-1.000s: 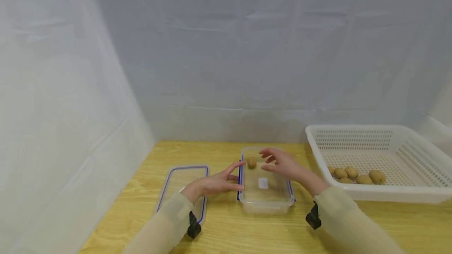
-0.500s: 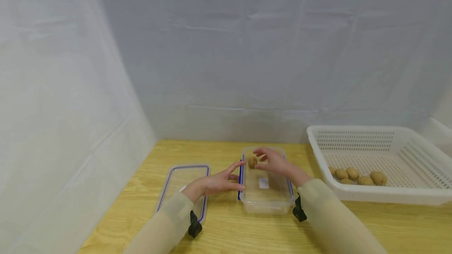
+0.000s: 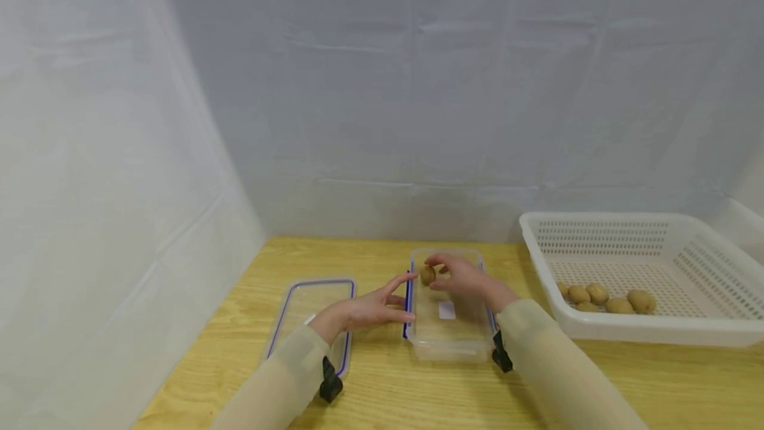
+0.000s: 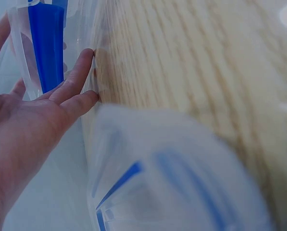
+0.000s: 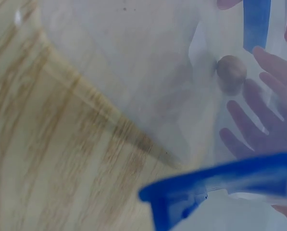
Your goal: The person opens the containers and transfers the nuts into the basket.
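A clear plastic food container (image 3: pixel 451 350) with blue side strips stands on the table, holding one walnut (image 3: pixel 427 276) near its far left corner. My right hand (image 3: pixel 462 276) reaches in over the container, curved fingers and thumb close around the walnut. In the right wrist view, a small gap shows between the fingertips (image 5: pixel 259 51) and the walnut. My left hand (image 3: pixel 365 309) spreads thumb and fingers along the container's left side, at the blue latch (image 4: pixel 46 45). A clear lid (image 3: pixel 307 300) with a blue seal lies partly under the left forearm.
A large white perforated basket (image 3: pixel 656 330) stands at the right, with several walnuts (image 3: pixel 621 305) in its near left part. White sheeting (image 3: pixel 382 118) hangs behind the wooden table (image 3: pixel 406 403) and along its left side.
My right hand has moved left to the walnut, and its fingers have drawn in around it. The left hand, container and walnut keep their places.
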Tool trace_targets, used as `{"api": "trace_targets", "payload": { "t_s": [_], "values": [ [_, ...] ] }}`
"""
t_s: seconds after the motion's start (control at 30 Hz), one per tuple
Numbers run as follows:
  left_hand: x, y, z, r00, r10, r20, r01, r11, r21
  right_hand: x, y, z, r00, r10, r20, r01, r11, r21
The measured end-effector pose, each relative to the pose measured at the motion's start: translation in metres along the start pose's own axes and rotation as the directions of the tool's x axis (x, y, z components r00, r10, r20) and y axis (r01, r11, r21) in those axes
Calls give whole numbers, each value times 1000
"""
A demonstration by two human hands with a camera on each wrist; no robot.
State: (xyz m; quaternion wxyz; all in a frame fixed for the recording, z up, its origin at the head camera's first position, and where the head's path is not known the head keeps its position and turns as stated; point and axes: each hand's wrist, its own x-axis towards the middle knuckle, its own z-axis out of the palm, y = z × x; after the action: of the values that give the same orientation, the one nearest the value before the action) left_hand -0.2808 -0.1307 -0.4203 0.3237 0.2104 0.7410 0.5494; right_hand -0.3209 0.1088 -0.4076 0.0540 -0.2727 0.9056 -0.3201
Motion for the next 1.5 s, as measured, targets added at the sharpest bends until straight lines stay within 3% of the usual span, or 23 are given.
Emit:
{"api": "trace_targets", "payload": {
  "t_s": [0.5, 0.73, 1.17, 1.5],
  "values": [
    [-2, 1, 3, 1000, -15, 10, 15, 999, -37, -2, 0, 6, 992, -10, 127, 13, 1000, -28],
    [0, 4, 2, 1000, -5, 14, 5, 999, -39, 0, 3, 5, 991, -51, 120, 50, 999, 9],
    [0, 3, 2, 1000, -13, 8, 13, 1000, -14, 2, 0, 6, 989, 79, 127, -76, 997, -31],
    [1, 3, 2, 1000, -16, -4, 16, 1000, 24, -2, -2, 0, 995, 29, 94, -30, 999, 11]
  ]
}}
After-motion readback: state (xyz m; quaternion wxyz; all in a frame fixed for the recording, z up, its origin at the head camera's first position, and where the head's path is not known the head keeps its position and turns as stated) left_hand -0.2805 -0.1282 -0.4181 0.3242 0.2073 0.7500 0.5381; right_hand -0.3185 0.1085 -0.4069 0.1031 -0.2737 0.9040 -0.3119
